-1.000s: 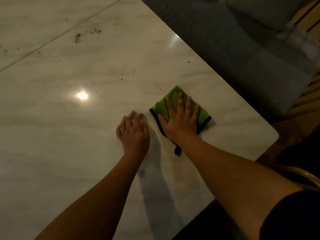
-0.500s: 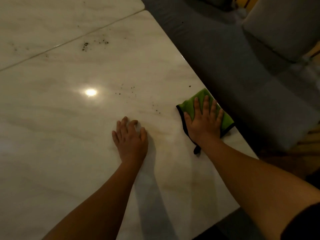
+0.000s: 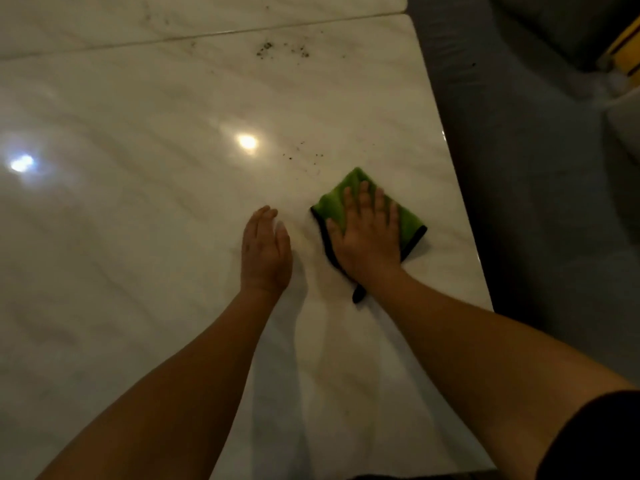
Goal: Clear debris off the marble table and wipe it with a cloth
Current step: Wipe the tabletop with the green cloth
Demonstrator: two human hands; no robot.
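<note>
Head view: I press my right hand, fingers spread flat, on the green cloth near the marble table's right edge, gripping nothing, just short of the crumbs; left hand rests open on bare marble, probably bracing.

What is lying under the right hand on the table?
Under the right hand lies a green cloth with a dark border, pressed flat on the marble table. The hand covers the cloth's middle, and whether any debris is beneath the cloth cannot be seen.
</note>
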